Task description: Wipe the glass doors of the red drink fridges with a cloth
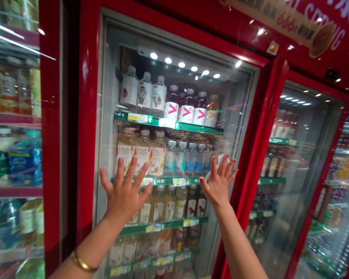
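My left hand (125, 195) is raised with its fingers spread in front of the glass door (235, 100) of a red drinks fridge (88, 77). My right hand (219, 184), fingers also apart and nails painted orange, is up near the door's right side. Neither hand holds anything; whether the palms touch the glass I cannot tell. A gold bangle (83, 263) circles my left wrist. Behind the glass, tea bottles (142, 149) stand beyond my left fingers, and small blue-labelled bottles (191, 159) sit between the hands. Part of a pale item behind my right fingers is hidden.
The top shelf (163, 121) carries white-labelled bottles (145, 91) and purple drink bottles (187, 106). Lower shelves (165, 224) hold more bottles. Another red-framed fridge (305, 112) stands to the right. Open-looking shelves (14, 192) with bottles are at the left.
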A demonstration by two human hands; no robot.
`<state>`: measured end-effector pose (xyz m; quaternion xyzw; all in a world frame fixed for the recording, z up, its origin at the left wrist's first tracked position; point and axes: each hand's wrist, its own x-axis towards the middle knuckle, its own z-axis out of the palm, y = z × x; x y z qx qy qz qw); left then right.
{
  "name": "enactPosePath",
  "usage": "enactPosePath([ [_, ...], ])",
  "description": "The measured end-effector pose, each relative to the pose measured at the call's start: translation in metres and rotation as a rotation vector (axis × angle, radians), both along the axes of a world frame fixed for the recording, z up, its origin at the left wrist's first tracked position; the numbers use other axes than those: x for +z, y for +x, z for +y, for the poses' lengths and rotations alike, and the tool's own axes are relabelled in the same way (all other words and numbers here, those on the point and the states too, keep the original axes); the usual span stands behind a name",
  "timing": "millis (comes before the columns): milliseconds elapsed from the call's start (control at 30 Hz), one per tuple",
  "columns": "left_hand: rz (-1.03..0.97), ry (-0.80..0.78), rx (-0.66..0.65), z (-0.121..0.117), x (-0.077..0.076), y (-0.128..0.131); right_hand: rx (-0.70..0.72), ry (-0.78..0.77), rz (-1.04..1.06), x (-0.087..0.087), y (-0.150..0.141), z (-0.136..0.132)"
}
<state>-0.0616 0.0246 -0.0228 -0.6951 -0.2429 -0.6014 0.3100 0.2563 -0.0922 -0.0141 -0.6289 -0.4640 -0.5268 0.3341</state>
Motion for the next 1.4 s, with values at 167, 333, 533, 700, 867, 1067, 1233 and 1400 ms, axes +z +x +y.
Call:
enactPosePath([
  [167, -0.001, 0.019, 0.02, 0.003, -0.002, 0.002, 0.122, -0.087, -0.205, 0.011, -0.068, 0.025],
  [333, 0.01, 0.004, 0.002, 0.003, -0.003, 0.0, 0.12, -0.095, -0.222, -0.03, -0.054, 0.013],
  [533, -0.005, -0.001, 0.02, 0.003, -0.004, 0.003, 0.04, 0.03, 0.038, 0.019, -0.019, 0.015],
  [700, 0.001, -0.015, 0.004, 0.002, -0.004, 0.001, 0.088, -0.088, -0.18, -0.006, -0.056, 0.02],
  [867, 0.023, -0.06, -0.025, -0.002, -0.005, -0.003, 0.089, -0.064, -0.112, -0.052, -0.026, 0.002],
  [1067, -0.007, -0.084, -0.03, -0.007, -0.006, -0.001, 0.06, -0.038, 0.003, -0.021, -0.052, 0.022],
  [1233, -0.002, -0.106, -0.052, -0.008, -0.012, -0.009, 0.103, -0.153, -0.251, -0.058, -0.084, 0.023],
  [1400, 0.038, -0.055, -0.024, 0.002, -0.02, -0.015, 0.021, -0.086, -0.076, -0.052, -0.041, 0.008],
])
